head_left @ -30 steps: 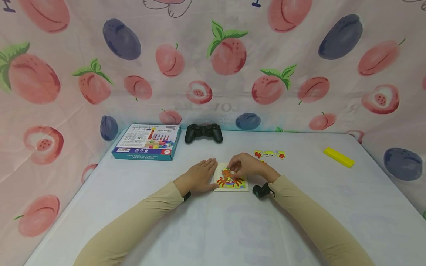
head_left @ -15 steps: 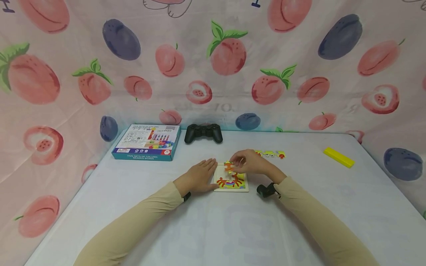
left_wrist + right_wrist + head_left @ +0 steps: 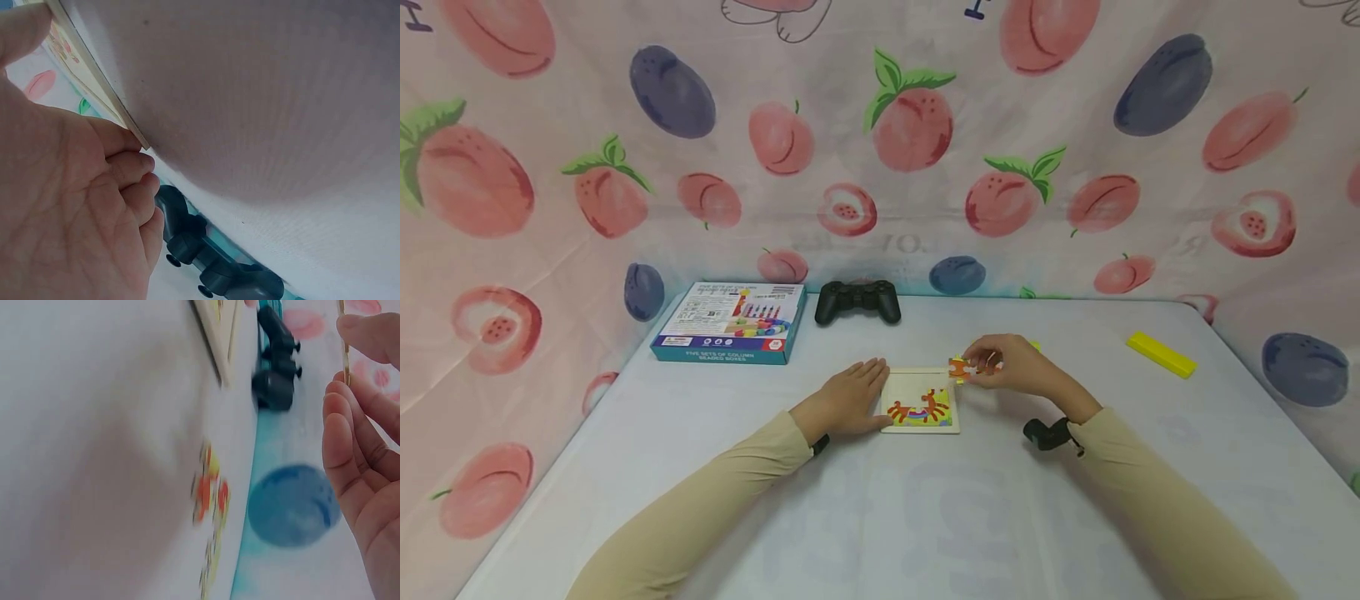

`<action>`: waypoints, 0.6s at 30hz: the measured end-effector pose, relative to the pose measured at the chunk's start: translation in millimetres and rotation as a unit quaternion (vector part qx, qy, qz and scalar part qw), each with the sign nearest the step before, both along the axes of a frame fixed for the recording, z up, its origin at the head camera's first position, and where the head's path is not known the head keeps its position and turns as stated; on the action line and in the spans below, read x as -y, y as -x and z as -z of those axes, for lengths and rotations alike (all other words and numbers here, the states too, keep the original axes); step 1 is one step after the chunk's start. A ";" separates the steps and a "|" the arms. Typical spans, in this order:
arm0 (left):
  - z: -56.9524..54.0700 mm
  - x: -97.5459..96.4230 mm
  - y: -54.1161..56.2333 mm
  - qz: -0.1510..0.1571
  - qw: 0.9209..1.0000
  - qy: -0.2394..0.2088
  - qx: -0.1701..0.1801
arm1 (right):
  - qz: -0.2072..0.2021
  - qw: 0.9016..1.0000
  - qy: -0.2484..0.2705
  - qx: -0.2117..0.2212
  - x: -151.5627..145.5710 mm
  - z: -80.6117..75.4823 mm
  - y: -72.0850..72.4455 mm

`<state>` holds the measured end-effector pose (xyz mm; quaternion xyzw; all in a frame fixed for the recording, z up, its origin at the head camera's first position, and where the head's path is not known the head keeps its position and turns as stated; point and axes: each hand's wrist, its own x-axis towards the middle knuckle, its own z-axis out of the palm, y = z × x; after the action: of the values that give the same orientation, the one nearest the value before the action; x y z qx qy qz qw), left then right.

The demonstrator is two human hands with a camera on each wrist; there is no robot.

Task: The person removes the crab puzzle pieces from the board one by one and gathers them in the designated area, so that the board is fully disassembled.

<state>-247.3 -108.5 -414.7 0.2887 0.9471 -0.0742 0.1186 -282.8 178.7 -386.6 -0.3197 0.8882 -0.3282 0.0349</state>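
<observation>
A small square wooden puzzle board (image 3: 912, 380) lies on the table; in its lower part sit pieces showing an orange animal's legs and a rainbow. The left hand (image 3: 844, 402) rests along the board's left edge, fingers straight and thumb spread at the near corner. Just beyond the board's upper right corner, the right hand (image 3: 1017, 367) holds an orange and yellow puzzle piece (image 3: 958, 369) above the table. The right wrist view shows that piece edge-on between thumb and fingers. Loose puzzle pieces (image 3: 209, 487) lie on the table below, blurred there and mostly hidden by the right hand in the head view.
At the table's back stand a flat teal-edged box (image 3: 730, 321) on the left and a black game controller (image 3: 857, 302) beside it. A yellow block (image 3: 1161, 355) lies at the far right. Fruit-printed cloth (image 3: 880, 125) hangs behind the white table (image 3: 925, 517).
The right hand has lifted the orange puzzle piece off the board and carried it to the right, uncovering the board's bare upper part. The left hand has stayed in place.
</observation>
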 end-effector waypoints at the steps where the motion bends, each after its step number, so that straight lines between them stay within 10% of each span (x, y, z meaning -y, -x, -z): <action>1: 0.2 0.0 0.1 0.001 1.000 0.001 -0.001 | 0.005 1.000 -0.002 -0.003 -5.2 -0.5 0.2; 18: -0.7 -0.1 -0.6 0.003 1.000 0.006 -0.003 | 0.051 0.997 -0.052 -0.020 -78.5 2.0 17.2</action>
<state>-246.7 -108.5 -414.0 0.2904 0.9462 -0.0814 0.1170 -299.9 257.2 -388.6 -0.2786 0.9197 -0.2762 0.0170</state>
